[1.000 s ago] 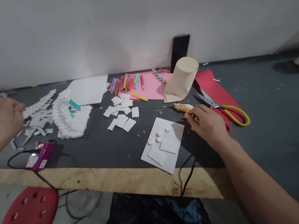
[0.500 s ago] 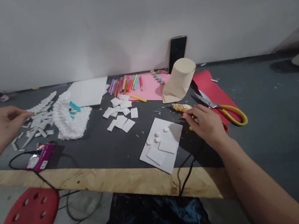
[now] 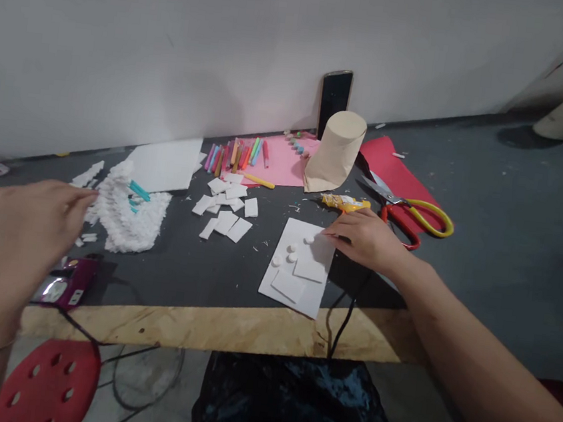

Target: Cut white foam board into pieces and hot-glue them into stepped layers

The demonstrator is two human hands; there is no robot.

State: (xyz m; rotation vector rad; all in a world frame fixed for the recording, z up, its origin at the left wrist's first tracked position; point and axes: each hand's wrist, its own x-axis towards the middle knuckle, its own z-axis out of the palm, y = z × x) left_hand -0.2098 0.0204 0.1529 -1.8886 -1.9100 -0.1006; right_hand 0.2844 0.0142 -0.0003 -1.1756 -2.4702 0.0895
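My left hand point(image 3: 35, 232) hovers at the left, blurred, thumb and fingers pinched beside a fluffy white piece point(image 3: 128, 232) with blue-green sticks on it. Whatever is between those fingertips is too small to make out. White foam scraps point(image 3: 87, 175) lie partly hidden behind this hand. My right hand point(image 3: 366, 240) has its fingertips together at the upper right edge of a white board point(image 3: 272, 284); I cannot make out anything in them. On the board are several small white discs point(image 3: 292, 248) and two white rectangles point(image 3: 310, 268). A yellow tube point(image 3: 345, 203) lies just beyond the right hand.
Scissors point(image 3: 397, 200) rest on red paper point(image 3: 406, 174) at the right. A beige paper cylinder point(image 3: 335, 153) stands before a phone point(image 3: 335, 96). Coloured pens point(image 3: 237, 154), white squares point(image 3: 224, 222) and a purple device point(image 3: 80, 284) with a cable lie on the table.
My right hand has moved from the yellow tube down and left to the board's edge. My left hand has moved right, toward the fluffy white piece. The view has shifted slightly.
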